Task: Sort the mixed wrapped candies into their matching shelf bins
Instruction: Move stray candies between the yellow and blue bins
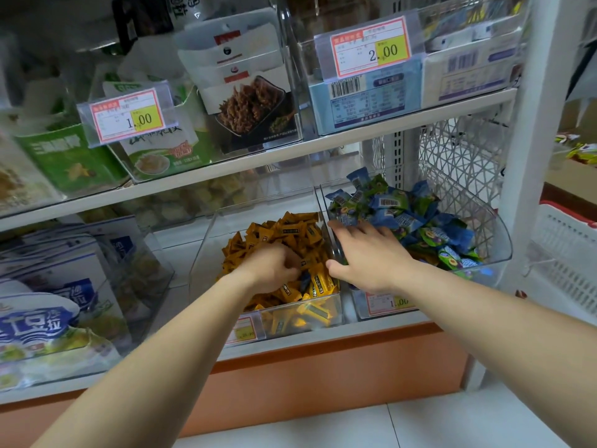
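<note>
Left hand [274,266] buries curled fingers in the yellow candies [290,227]; grip cannot be determined. Right hand [371,257] lies spread on the blue-green candies [403,215].

Left hand [273,270] among yellow candies [290,226], fingers [292,265] curled

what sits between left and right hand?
Head view: orange candies and the adjoining clear walls of the orange bin and blue bin, between left hand and right hand.

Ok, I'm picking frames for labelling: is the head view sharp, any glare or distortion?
Head view: even light, no harsh glare; left hand motion-blurred among the yellow wrapped candies; upper-left green packets look soft; the wide angle slants the white shelf edge.
</note>
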The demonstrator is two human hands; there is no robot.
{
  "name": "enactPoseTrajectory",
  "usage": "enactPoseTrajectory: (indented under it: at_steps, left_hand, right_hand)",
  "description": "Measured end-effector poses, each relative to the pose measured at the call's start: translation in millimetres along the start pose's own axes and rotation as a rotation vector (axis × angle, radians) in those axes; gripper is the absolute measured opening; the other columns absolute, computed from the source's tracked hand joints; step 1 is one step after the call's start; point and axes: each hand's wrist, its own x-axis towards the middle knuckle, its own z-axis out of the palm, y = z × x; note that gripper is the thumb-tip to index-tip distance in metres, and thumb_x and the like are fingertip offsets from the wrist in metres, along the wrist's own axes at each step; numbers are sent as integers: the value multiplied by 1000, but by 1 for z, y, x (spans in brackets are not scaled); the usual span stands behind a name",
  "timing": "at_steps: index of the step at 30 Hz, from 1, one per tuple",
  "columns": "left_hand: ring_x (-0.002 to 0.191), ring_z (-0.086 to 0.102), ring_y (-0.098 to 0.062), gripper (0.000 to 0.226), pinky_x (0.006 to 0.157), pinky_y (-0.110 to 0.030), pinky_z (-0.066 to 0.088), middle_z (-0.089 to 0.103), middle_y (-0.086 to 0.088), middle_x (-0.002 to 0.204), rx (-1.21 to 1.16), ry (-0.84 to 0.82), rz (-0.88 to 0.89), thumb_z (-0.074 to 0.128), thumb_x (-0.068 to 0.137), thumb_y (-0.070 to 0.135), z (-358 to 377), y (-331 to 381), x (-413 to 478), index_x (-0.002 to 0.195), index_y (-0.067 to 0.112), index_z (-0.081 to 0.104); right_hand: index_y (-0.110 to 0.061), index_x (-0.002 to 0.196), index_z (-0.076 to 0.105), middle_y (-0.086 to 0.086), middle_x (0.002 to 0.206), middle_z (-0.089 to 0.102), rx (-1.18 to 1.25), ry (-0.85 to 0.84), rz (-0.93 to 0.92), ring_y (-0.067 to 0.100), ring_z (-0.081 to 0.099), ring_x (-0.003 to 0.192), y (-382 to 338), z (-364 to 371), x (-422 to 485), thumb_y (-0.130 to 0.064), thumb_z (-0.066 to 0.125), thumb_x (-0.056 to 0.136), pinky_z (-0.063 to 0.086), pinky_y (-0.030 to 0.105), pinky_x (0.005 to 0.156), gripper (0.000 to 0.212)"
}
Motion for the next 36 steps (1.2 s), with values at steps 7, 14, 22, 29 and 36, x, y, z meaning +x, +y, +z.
enactPoseTrajectory:
  at_steps: [7, 14, 22, 29, 36]
  left_hand:
    - [82, 61, -17, 20, 71, -34, 56, 64, 4, 93, 131, -28, -49, 71, 80, 34, 23, 12, 12, 99, 29, 65]
    - [83, 63, -11, 14, 69, -31, 55, 68, 10, 91, -117, 296, -68, 69, 82, 28, 2, 0, -7, 96, 33, 68]
    - [87, 73, -16, 13, 69, -23, 56, 76, 0, 93, -1126, 411, 21, 75, 86, 13, -25, 29, -36, 92, 25, 75]
    - [95, 71, -10, 23, 76, -24, 56, 76, 3, 100, -984, 323, 50, 72, 89, 25, -20, 34, -40, 112, 25, 68]
    - [86, 57, 7, 24, 66, -5, 42, 62, 23, 97, -198, 298, 35, 64, 92, 37, 0, 3, -44, 115, 29, 67]
  right_hand:
    - [-26, 151, 13, 7, 141, 52, -4, 13, 1, 31, 39, 132, 1, 2, 0, -63, 35, 88, 33, 52, 104, 76]
    - [-24, 150, 26, 7, 146, 46, -36, 59, -9, 30, 38, 134, -2, -6, -2, -64, 46, 88, 38, 49, 106, 77]
    - [-24, 138, 49, -6, 125, 60, 681, 207, 14, 14, 56, 115, -36, -18, -5, -44, 55, 97, 45, 26, 85, 46]
    - [-30, 105, 65, -14, 96, 67, 707, 315, 0, 7, 62, 89, -4, -44, -7, -32, 73, 87, 51, 30, 78, 19]
    - [-19, 101, 76, 6, 99, 71, -177, 579, 12, 36, 63, 92, 47, -39, -1, -23, 67, 91, 49, 43, 77, 14]
